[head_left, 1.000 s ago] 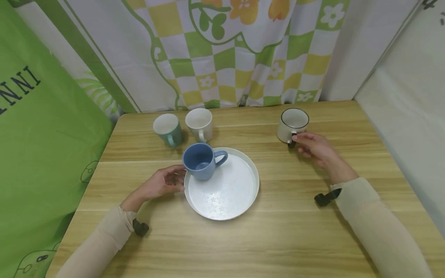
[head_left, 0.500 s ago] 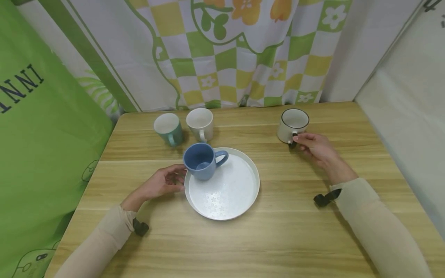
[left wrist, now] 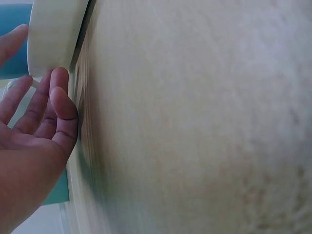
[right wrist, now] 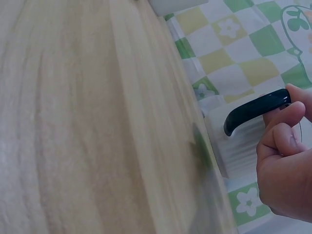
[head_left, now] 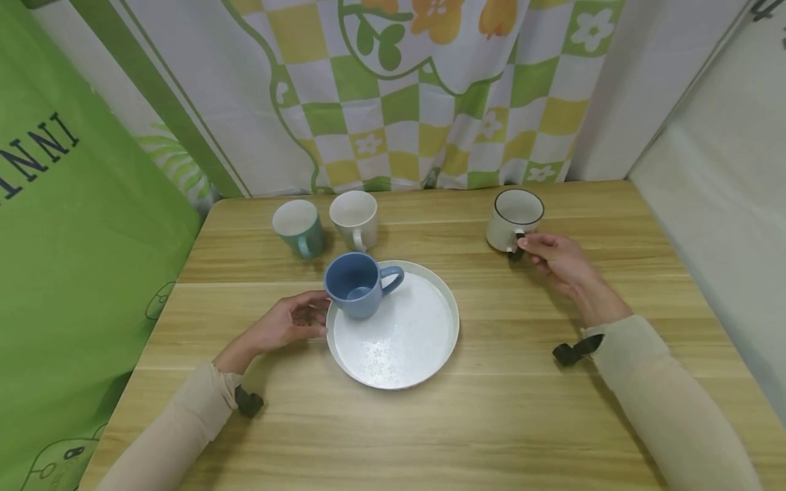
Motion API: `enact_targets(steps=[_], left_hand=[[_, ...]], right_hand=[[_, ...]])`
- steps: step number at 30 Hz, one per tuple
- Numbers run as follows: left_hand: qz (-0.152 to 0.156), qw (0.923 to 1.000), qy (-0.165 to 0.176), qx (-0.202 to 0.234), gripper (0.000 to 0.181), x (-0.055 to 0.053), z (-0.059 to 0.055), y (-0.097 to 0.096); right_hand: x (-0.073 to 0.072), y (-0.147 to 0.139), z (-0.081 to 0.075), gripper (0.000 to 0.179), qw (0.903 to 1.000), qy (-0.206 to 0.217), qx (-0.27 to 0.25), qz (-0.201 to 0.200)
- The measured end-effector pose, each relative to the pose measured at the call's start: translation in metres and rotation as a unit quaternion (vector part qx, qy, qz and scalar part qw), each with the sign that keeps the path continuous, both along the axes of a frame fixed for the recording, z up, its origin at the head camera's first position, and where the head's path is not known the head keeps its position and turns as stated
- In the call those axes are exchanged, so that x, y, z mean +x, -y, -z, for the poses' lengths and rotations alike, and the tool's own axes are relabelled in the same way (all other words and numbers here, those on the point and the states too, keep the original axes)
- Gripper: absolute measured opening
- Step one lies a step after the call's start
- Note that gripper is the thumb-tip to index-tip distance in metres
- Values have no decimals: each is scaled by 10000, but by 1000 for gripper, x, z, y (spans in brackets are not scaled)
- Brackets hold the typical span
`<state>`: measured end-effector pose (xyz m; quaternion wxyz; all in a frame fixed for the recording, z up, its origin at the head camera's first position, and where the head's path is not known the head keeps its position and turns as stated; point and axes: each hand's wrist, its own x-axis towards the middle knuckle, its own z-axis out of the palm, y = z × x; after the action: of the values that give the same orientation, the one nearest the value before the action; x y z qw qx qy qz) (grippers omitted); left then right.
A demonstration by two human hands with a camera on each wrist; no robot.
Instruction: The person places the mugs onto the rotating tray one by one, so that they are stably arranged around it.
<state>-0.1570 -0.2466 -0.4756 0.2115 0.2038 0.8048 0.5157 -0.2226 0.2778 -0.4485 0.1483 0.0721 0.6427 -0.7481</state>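
Observation:
My right hand [head_left: 561,262] pinches the black handle [right wrist: 256,111] of a white enamel mug [head_left: 506,232] with a dark rim, at the back right of the table. On the left, the fingertips of my left hand [head_left: 291,320] rest at the side of a round white tray [head_left: 405,341], fingers spread and loosely bent. A blue mug [head_left: 359,296] stands on the tray's left part, its handle pointing right. In the left wrist view the left fingers [left wrist: 36,109] lie along the tray's outer wall [left wrist: 53,44].
Behind the tray stand a teal mug [head_left: 303,239] and a cream mug [head_left: 362,232], side by side with white insides. The wooden table [head_left: 491,423] ends at a checked curtain [head_left: 430,123] at the back. A green cloth [head_left: 74,259] hangs on the left.
The white enamel mug has shifted very slightly left and back in my right hand's grip. My left hand, the tray and the blue mug stay as they were.

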Motion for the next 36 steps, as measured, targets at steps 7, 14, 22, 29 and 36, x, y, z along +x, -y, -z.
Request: enact_targets(steps=[7,14,22,29,36], left_hand=[[-34,10000,-17,-30,67,0,0,-1],[-35,9999,-104,-114,67,-1,0,-1],[-22,9998,-166,-100,67,-1,-1,-1],[-46,9999,-66,-105,66,-1,0,-1],[-36,9999,-36,-100,66,-2,0,-2]], right_hand=[[4,6,-6,12,9997,-10,-234,-5],[10,11,-12,11,9999,-49,-15,-98],[17,17,-18,11,9996,-142,22,-259],[24,22,-24,11,9991,-111,113,-404],[32,27,-30,12,9988,-218,154,-421]])
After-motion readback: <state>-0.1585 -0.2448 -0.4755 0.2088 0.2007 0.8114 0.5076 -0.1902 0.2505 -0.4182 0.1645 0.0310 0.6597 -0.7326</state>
